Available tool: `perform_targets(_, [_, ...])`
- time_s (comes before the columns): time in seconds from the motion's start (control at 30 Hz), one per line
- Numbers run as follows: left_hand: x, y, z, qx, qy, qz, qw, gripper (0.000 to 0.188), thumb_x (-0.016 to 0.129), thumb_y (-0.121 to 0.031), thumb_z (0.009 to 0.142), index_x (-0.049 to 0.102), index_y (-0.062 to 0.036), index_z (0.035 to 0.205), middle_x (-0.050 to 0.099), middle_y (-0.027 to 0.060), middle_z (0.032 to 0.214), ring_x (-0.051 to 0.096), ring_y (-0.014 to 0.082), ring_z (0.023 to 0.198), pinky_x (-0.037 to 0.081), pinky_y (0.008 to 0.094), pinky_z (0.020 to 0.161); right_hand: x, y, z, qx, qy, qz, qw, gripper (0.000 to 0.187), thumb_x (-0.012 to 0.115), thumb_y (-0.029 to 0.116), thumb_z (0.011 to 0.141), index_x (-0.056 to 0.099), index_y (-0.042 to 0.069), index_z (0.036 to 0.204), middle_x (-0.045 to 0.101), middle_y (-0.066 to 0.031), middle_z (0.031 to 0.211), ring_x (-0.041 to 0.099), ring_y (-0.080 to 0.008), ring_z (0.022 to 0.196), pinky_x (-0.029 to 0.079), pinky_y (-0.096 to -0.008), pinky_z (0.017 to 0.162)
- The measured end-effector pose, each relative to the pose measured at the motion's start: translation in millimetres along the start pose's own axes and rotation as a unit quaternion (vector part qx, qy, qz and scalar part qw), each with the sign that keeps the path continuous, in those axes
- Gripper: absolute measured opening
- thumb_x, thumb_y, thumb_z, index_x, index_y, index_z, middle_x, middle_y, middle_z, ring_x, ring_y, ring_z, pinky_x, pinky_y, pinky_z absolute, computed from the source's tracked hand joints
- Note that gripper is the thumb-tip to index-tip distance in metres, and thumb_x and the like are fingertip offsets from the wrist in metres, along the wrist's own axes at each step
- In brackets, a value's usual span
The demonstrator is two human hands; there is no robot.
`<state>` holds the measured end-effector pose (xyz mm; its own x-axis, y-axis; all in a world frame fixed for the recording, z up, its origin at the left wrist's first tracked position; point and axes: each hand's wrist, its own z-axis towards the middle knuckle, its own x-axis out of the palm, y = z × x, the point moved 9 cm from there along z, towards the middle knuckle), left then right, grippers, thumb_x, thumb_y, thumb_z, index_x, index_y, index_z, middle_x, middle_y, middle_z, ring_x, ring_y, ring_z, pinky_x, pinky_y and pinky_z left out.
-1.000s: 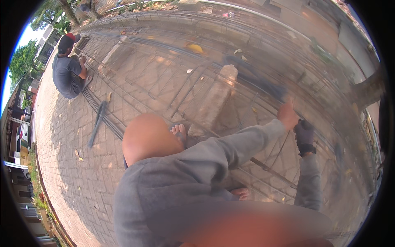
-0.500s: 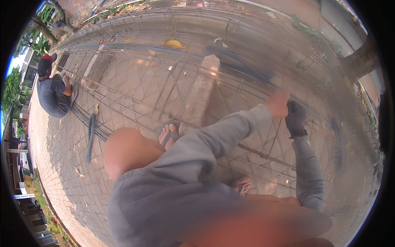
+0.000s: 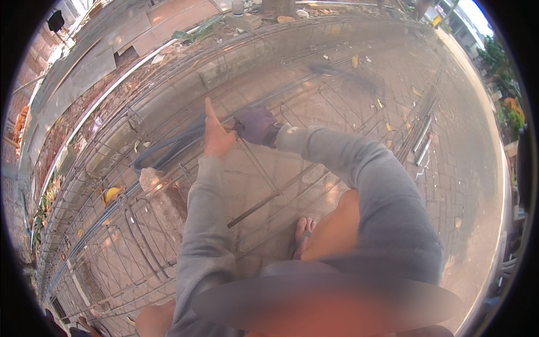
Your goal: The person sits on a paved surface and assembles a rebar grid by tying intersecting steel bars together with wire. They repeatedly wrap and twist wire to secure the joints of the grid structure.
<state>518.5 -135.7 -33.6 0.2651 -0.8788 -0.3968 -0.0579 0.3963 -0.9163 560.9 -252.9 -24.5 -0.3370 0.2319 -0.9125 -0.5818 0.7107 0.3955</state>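
Observation:
My bare left hand is at the top bar of a steel rebar cage, its index finger stretched away from me and its thumb apart; its other fingers are hidden. Right beside it, my right hand in a dark glove is closed at the same bar. What the glove grips is too small and blurred to make out. Bundled dark wire lies over the bars just left of my hands. A rough concrete block stands under the cage, left of my left forearm.
Long rebar cages run along a low concrete kerb on the far side. Loose rods lie on the paving at the right. A yellow leaf rests among the bars. Part of another person shows at the lower left edge.
The view has swung to the right. My hands stay close together at the cage, and my left index finger now sticks out. The squatting co-worker has shifted toward the lower left edge.

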Motion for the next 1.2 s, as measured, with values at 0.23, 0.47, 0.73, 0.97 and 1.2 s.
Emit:
perform_targets(0.23, [6.1,3.4,9.8,0.009,0.026,0.041,0.999,0.123,0.085,-0.008,0.072,0.005,-0.0047,0.165,0.055,0.0295,0.136,0.071,0.0299,0.096,0.054,0.0390,0.092,-1.7,-6.4,7.9,-0.051,-0.064,0.052,0.995,0.025,0.064,0.026,0.090,0.072,0.006,0.102,0.069,-0.0157,0.109,0.067,-0.0371,0.106,0.052,-0.0485,0.091])
perform_targets(0.47, [10.0,3.4,-0.3,0.048,-0.070,0.131,0.988,0.107,0.085,-0.005,0.072,0.024,-0.0009,0.160,0.056,0.0271,0.137,0.067,0.0333,0.110,0.051,0.0435,0.099,-10.6,-25.9,20.6,-0.043,0.021,0.078,0.996,0.034,0.068,0.027,0.087,0.069,0.006,0.114,0.067,-0.0096,0.108,0.066,-0.0304,0.102,0.046,-0.0427,0.096])
perform_targets(0.73, [9.9,-11.4,-6.6,0.007,-0.105,0.160,0.981,0.093,0.080,-0.003,0.077,0.030,-0.0014,0.155,0.069,0.0202,0.121,0.069,0.0356,0.104,0.050,0.0450,0.096,-1.1,14.1,20.7,-0.268,0.019,-0.070,0.961,0.032,0.061,0.027,0.094,0.072,0.014,0.122,0.072,-0.0092,0.113,0.069,-0.0292,0.105,0.047,-0.0464,0.097])
perform_targets(0.97, [7.8,-8.1,2.5,-0.019,-0.063,0.130,0.989,0.094,0.081,-0.005,0.078,0.029,-0.0046,0.157,0.070,0.0202,0.119,0.070,0.0334,0.107,0.050,0.0434,0.097,1.3,-6.2,37.0,-0.099,0.143,0.090,0.981,0.030,0.060,0.029,0.088,0.077,0.009,0.104,0.075,-0.0118,0.088,0.073,-0.0285,0.078,0.056,-0.0431,0.071])
perform_targets(1.2, [10.8,8.7,10.5,-0.051,-0.008,0.037,0.998,0.093,0.078,0.000,0.081,0.028,-0.0081,0.158,0.059,0.0251,0.135,0.068,0.0308,0.110,0.055,0.0387,0.093,-0.7,-7.6,41.2,-0.047,0.108,0.123,0.985,0.034,0.066,0.033,0.082,0.078,0.005,0.097,0.074,-0.0109,0.079,0.071,-0.0231,0.069,0.056,-0.0396,0.062])
